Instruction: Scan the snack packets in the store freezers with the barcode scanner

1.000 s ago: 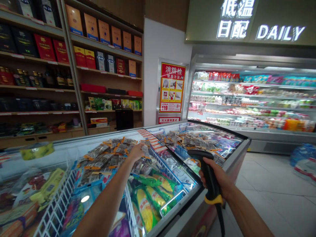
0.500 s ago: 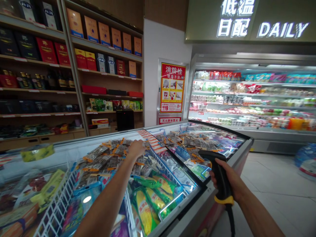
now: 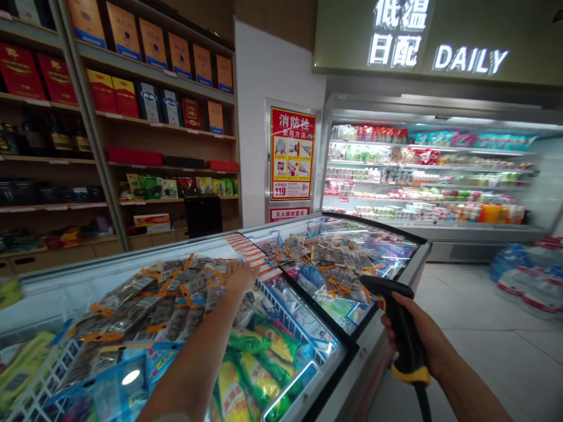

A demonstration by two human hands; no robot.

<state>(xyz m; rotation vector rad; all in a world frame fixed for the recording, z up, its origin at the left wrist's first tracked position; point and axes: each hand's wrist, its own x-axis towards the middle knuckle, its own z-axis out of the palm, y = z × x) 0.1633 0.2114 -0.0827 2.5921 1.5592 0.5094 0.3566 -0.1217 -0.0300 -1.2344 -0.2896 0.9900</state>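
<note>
My right hand (image 3: 420, 334) is wrapped round the grip of a black and yellow barcode scanner (image 3: 404, 334), with its cable hanging down. My left hand (image 3: 240, 278) reaches into the chest freezer (image 3: 365, 357), over a pile of small brown packets (image 3: 176, 299) with orange ends. Its fingers are bent away and blurred, so whether they grip a packet cannot be made out. Below that forearm lie green and yellow corn packs (image 3: 259, 375) in a white wire basket (image 3: 288, 313). Blue bags (image 3: 118, 375) show under the pile on the left.
A black-framed sliding glass lid (image 3: 308, 296) covers the freezer's far part, where more brown packets (image 3: 338, 258) lie. Shelves with boxes (image 3: 165, 108) stand at left, a lit chiller (image 3: 422, 176) behind at right. Wrapped water bottles (image 3: 532, 281) stand on the floor.
The view has swung right and come closer to the freezer. My left hand stays over the packets, its fingers now lower and flatter. The scanner remains in my right hand.
</note>
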